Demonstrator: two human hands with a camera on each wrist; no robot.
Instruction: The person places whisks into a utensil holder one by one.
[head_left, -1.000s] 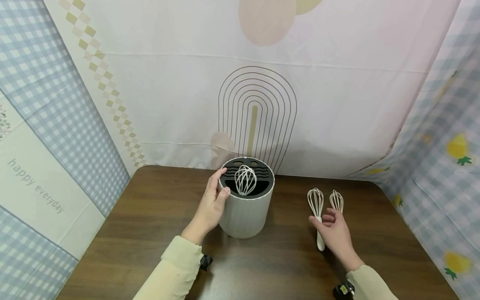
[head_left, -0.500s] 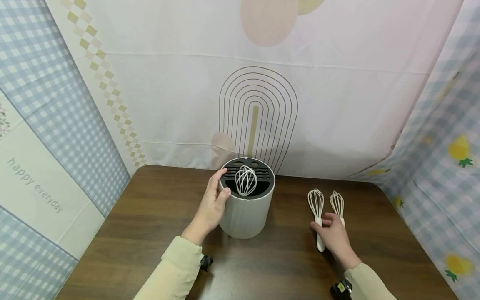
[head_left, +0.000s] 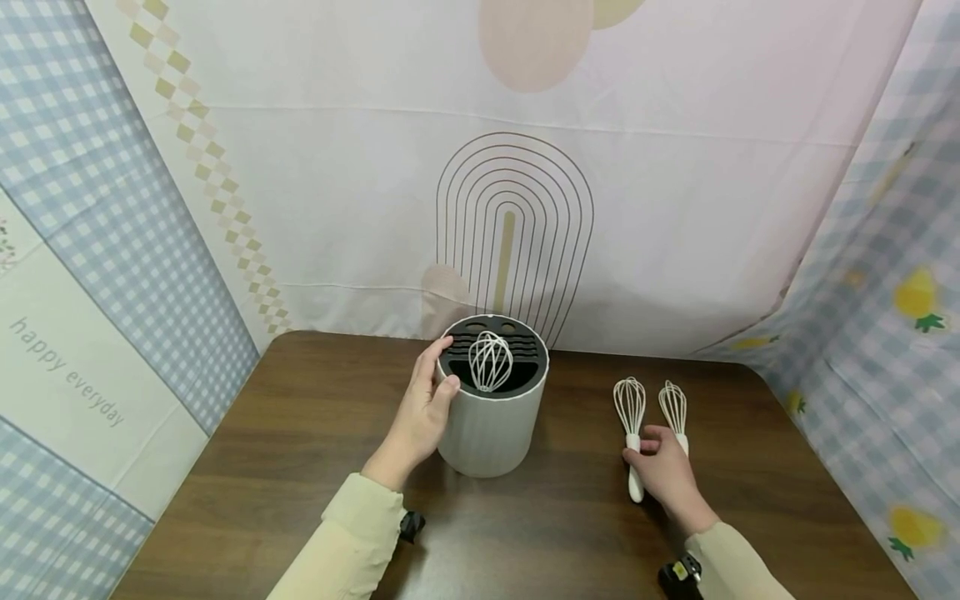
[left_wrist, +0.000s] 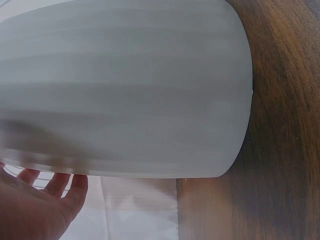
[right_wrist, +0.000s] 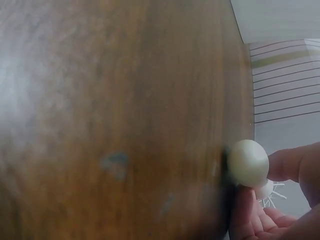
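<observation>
Centrally in the head view, holder: the pale cylindrical holder (head_left: pixel 491 433) stands upright on the wooden table (head_left: pixel 322 400), a dark slotted insert (head_left: pixel 528 342) filling its mouth.
Whisk in the holder: the wire loops of one whisk (head_left: pixel 491 361) rise above the large front compartment; its handle is hidden inside.
Left hand: this hand (head_left: pixel 414 418) curves about the holder's side at the rim, thumb in front.
Right hand: this hand (head_left: pixel 667 468) pinches the inner whisk (head_left: pixel 633 440) by its white handle, between thumb and fingers.
Outer whisk: the outer whisk (head_left: pixel 673 407) lies just beside, its handle largely covered by that hand.
Whisk handling: likely light, with a stiff, smooth handle that could twist in a loose pinch; the wires look springy and bendable, so the handle is the better hold.
Left wrist view, holder wall: fluted and probably rigid, perhaps slick; fingers bend at the rim, a sensible place to steady it.
Right wrist view, handle end: rounded, with thumb and a finger on opposite sides; whether it is clear of the table, I cannot tell.
</observation>
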